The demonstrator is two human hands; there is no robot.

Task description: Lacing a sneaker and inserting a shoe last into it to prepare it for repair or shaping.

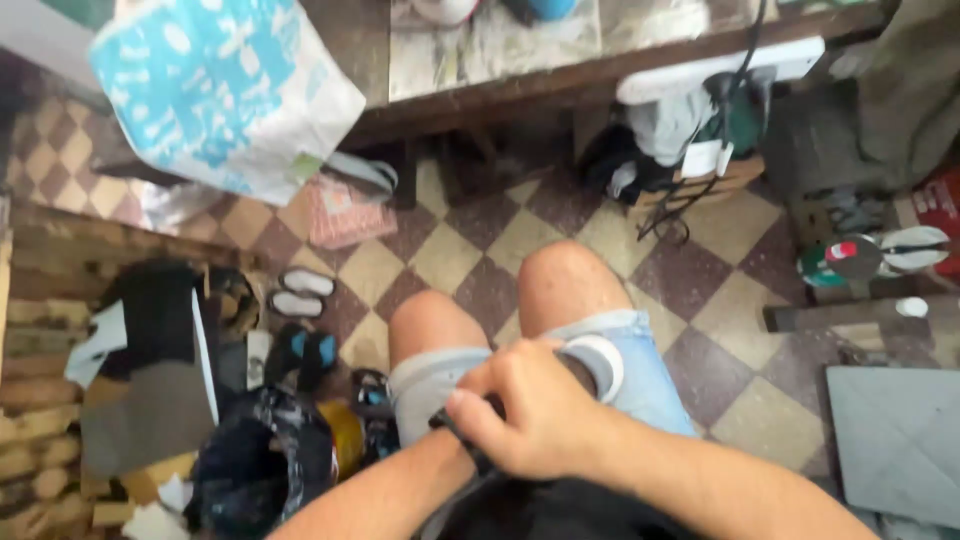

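Note:
I sit with both bare knees (560, 285) over a checkered floor, in light denim shorts (640, 375). My right hand (540, 415) lies closed across my lap, its fingers pinching a black strap (462, 438) that runs around my left wrist. My left forearm (390, 495) comes in from the lower left, and its hand is hidden under the right hand. A white and grey ring-shaped thing (600, 362) shows just beyond my right knuckles. I cannot tell whether it is held.
A wooden table (520, 85) spans the top, with a blue-and-white patterned bag (220, 90) and a white power strip (720, 65). Sandals (300, 295), a black bucket (255, 470) and stacked wood (40, 400) crowd the left. A grey slab (895, 440) lies at the right.

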